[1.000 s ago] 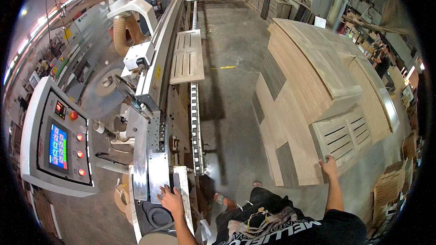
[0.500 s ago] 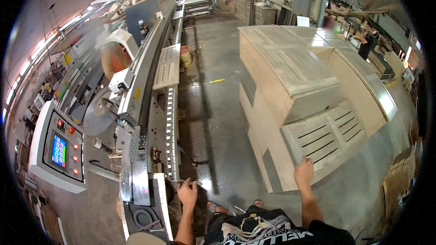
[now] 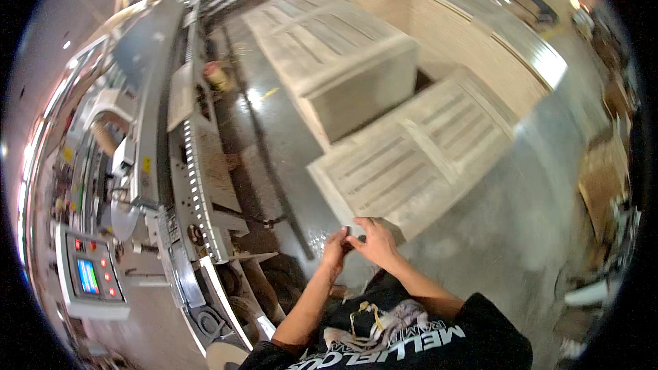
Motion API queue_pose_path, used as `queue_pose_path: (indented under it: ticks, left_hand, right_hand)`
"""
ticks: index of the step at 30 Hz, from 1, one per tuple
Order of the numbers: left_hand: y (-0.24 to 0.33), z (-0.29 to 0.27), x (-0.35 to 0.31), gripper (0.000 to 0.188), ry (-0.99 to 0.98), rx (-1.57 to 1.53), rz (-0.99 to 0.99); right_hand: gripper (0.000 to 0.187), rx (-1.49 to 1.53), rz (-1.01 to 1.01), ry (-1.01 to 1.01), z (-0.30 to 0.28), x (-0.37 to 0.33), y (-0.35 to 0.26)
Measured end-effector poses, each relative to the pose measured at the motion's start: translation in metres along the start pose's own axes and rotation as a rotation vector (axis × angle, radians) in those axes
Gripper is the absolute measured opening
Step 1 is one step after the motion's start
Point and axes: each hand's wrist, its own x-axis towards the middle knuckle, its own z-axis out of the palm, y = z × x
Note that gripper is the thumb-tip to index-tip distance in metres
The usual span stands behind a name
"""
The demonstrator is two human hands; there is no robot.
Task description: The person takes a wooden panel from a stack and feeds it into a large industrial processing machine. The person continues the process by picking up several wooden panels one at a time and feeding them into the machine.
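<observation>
Nearest me, I have the left hand (image 3: 335,252) and the right hand (image 3: 377,241) together at the near corner of a slatted wooden panel (image 3: 418,157). A half second ago the left was over beside the machine; now it has crossed to meet the right, so I judge the work centres on this panel. The left fingers are curled, tips near the right thumb; the right fingers are partly open over the panel's near edge. I cannot tell whether either grips it.

The panel lies at a slant, its long near edge facing the grey concrete floor (image 3: 517,205), which gives room to the right. Just beyond its far edge rises a taller panel stack (image 3: 367,89), limiting movement that way. To the left, past a strip of floor, runs a long machine (image 3: 155,140) with a control console (image 3: 103,274).
</observation>
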Motion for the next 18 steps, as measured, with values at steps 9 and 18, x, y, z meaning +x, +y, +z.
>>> queue_pose_path:
  ticks: [9,18]
  left_hand:
    - [0.002,-0.104,-0.036,0.029,0.161,0.120,0.115]
    - [-0.024,-0.265,-0.120,0.061,0.189,-0.098,0.057]
  right_hand:
    - [0.036,0.712,0.512,0.397,-0.042,-0.115,0.094]
    - [0.109,1.678,1.004,0.591,-0.016,-0.125,0.088]
